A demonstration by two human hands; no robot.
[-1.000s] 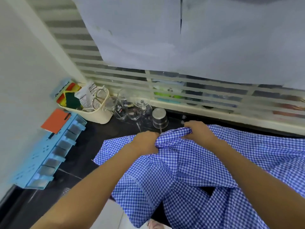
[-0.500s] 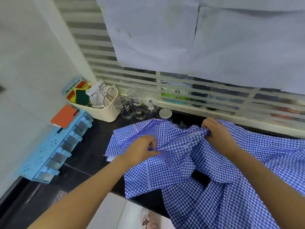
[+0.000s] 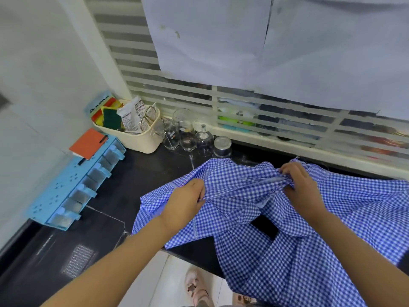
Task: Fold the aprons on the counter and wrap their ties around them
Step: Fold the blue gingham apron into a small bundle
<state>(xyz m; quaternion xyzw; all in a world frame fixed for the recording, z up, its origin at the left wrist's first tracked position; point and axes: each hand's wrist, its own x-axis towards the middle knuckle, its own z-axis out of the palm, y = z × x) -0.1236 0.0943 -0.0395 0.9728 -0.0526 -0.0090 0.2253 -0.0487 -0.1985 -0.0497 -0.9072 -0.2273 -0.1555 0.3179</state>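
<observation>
Bright, soft daylight enters through the slatted window (image 3: 276, 120) beyond the left hand (image 3: 184, 207) and right hand (image 3: 304, 185), diffused by paper sheets (image 3: 212, 41) covering its upper part. Shadows are faint. The black table (image 3: 137, 173) left of the hands shows pale reflections, and the glasses (image 3: 188, 134) beyond them glint. The apron (image 3: 287, 251) checks between the hands look crisp. Wide-angle distortion bends the wall (image 3: 44, 63) far left.

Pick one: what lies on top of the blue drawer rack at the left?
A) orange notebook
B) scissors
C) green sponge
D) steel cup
A: the orange notebook lies flat on the blue drawer rack. The green sponge and scissors stand in the cream basket, and the steel cup is on the counter beside the glasses.
</observation>
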